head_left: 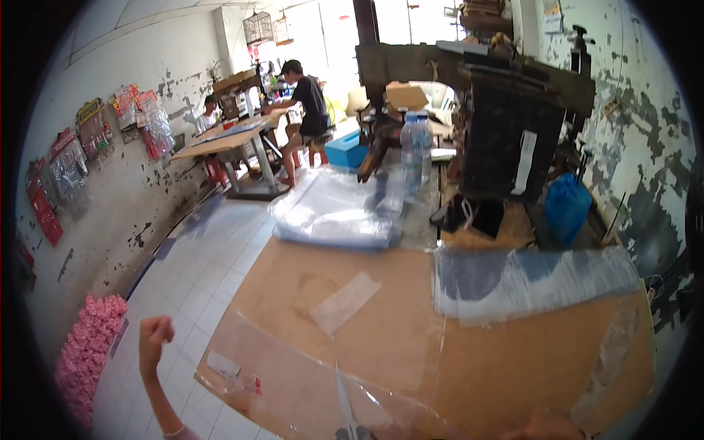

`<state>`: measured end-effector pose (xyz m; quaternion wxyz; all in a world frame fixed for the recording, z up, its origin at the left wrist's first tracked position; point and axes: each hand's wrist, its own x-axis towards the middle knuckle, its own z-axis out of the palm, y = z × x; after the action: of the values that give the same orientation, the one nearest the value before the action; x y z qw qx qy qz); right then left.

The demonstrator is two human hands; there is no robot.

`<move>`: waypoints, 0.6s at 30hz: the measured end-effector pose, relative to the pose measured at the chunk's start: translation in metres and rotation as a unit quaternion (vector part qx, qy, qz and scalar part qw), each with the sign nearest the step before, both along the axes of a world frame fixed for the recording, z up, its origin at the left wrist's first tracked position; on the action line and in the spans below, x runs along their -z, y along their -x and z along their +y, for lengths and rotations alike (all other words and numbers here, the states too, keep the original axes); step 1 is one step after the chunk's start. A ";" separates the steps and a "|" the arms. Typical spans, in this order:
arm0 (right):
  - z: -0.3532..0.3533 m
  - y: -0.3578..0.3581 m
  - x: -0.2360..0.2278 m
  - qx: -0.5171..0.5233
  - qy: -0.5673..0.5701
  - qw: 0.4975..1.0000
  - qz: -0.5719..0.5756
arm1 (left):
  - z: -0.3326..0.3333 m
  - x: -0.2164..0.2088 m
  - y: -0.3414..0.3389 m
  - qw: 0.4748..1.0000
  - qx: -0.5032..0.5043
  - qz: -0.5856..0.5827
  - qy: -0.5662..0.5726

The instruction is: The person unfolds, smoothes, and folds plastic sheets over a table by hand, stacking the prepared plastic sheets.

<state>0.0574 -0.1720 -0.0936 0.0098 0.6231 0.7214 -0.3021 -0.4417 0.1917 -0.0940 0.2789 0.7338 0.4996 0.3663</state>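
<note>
My left hand (154,336) is raised over the tiled floor, left of the table's edge, curled into a fist with nothing showing in it. Only the back of my right hand (546,425) shows low at the bottom edge, over the near side of the brown table (381,323); its fingers are hidden. Between them lie scissors (345,403) with blades pointing away, on a clear plastic sheet (293,374) spread over the near left of the table. A small pale label (223,364) and a red scrap (257,385) lie near the sheet's left end.
Stacks of clear plastic film (337,209) and flattened plastic (535,282) lie along the table's far side. Behind stand water bottles (416,147), a dark heavy machine (510,132) and a blue bag (567,209). A co-worker (312,103) sits at another table. Pink items (88,352) are heaped at left.
</note>
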 end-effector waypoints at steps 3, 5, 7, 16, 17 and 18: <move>0.029 -0.014 0.026 -0.034 0.037 0.997 0.065 | -0.026 0.024 -0.016 0.761 -0.247 0.581 -0.150; -0.004 -0.023 0.075 0.293 0.199 0.851 0.387 | -0.015 0.032 -0.047 0.799 -0.126 0.588 0.003; 0.022 -0.016 0.018 0.103 0.004 0.973 0.207 | -0.007 0.025 -0.095 0.868 0.081 0.485 0.072; -0.020 -0.056 -0.056 0.033 -0.309 0.934 -0.178 | 0.026 0.029 -0.151 0.767 0.350 0.534 -0.062; -0.021 -0.066 -0.062 0.082 -0.274 0.933 -0.220 | 0.034 0.020 -0.144 0.761 0.351 0.541 -0.065; -0.024 -0.074 -0.068 0.133 -0.239 0.925 -0.262 | 0.041 0.017 -0.138 0.795 0.329 0.499 -0.105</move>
<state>0.1315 -0.1964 -0.0251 0.0089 0.7543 0.6541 0.0553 -0.3042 0.2331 -0.1107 0.0157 0.9596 0.2567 -0.1146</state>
